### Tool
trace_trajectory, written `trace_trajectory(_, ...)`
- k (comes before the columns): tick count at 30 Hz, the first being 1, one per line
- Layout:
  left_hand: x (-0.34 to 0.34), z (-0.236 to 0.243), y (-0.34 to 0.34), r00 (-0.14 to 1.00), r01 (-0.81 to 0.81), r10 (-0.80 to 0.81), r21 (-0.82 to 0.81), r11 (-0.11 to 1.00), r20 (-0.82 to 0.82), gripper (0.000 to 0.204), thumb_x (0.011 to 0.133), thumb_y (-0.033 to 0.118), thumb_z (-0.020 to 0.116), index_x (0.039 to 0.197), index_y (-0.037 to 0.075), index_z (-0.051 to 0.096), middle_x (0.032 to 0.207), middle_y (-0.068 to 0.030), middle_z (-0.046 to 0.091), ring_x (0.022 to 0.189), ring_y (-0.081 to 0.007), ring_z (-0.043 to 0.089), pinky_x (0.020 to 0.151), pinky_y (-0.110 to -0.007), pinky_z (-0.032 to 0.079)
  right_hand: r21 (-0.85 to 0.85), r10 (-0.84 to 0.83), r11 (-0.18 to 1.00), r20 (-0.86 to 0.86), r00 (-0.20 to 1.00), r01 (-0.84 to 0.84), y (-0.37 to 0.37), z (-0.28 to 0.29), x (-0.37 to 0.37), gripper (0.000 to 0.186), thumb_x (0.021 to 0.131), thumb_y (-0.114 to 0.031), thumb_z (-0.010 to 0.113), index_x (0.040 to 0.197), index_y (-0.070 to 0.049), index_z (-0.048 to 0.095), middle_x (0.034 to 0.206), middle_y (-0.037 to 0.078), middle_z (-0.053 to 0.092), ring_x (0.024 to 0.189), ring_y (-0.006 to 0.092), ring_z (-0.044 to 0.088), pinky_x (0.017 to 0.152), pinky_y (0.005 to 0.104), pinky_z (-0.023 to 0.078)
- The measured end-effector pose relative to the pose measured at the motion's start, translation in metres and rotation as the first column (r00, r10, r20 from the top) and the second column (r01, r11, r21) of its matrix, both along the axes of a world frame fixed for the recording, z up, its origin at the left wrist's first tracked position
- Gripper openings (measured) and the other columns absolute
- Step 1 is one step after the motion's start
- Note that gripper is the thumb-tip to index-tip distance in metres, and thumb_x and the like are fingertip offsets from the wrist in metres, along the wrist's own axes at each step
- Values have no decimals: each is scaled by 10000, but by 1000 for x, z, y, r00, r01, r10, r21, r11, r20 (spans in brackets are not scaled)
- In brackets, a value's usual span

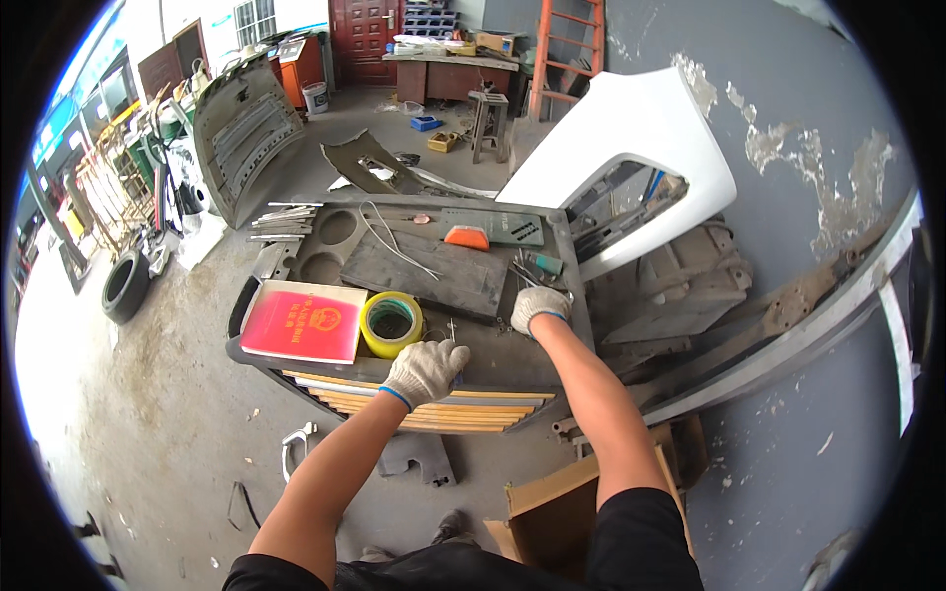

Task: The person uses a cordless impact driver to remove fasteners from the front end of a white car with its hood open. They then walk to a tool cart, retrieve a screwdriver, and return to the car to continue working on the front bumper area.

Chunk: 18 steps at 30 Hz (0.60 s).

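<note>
While the white-gloved left hand (pixel 426 371) was curled, contents untellable, thin stiff metal tools (pixel 537 271) were pinched lightly by the gloved right hand (pixel 538 307), probably best gripped mid-shaft.

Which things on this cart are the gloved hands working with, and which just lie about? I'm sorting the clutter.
In hand:
left hand on the cart's front edge
right hand at small tools

Lying about:
yellow tape roll
red booklet
orange block
white bumper
tyre

Yellow tape roll (pixel 391 324) flat on grey cart top (pixel 512 360)
</note>
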<state>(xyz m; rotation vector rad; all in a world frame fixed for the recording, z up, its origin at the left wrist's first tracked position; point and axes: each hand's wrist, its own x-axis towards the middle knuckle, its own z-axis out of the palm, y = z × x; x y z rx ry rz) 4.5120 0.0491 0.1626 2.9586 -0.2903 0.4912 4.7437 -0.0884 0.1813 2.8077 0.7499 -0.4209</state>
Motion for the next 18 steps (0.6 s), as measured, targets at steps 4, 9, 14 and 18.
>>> trace_trajectory(4,1,-12,0,1000,16,-15,-32,999,26,218,782,159,602,996,124,577,809,-86,605,720,-296,647,591,-434,523,129,10,992,-91,996,2,-39,57,-31,452,784,-283,501,1069,-19,732,1084,210,705,1064,372,672,901,452,525)
trace_trajectory(9,-10,-5,5,1000,-17,17,8,1000,24,201,804,153,586,1004,133,577,813,-86,609,736,-295,656,603,-430,534,617,99,495,-740,666,612,-85,73,-120,94,820,-122,608,746,-63,606,595,3,559,480,73,504,419,240,371)
trace_trajectory(14,-64,7,-11,983,82,-24,-316,945,181,285,799,93,643,1077,106,582,887,-125,597,786,-333,649,640,-437,535,798,361,166,-596,717,579,-86,8,-245,118,929,-82,543,836,-74,614,689,-32,590,606,43,536,562,210,452)
trace_trajectory(18,-216,-6,-20,907,-377,41,-765,522,-419,435,806,215,742,1201,130,580,1018,-138,661,919,-302,672,804,-418,542,899,406,225,-438,802,377,-57,-53,-330,92,900,-105,609,839,-40,629,690,48,636,647,129,618,586,314,495)
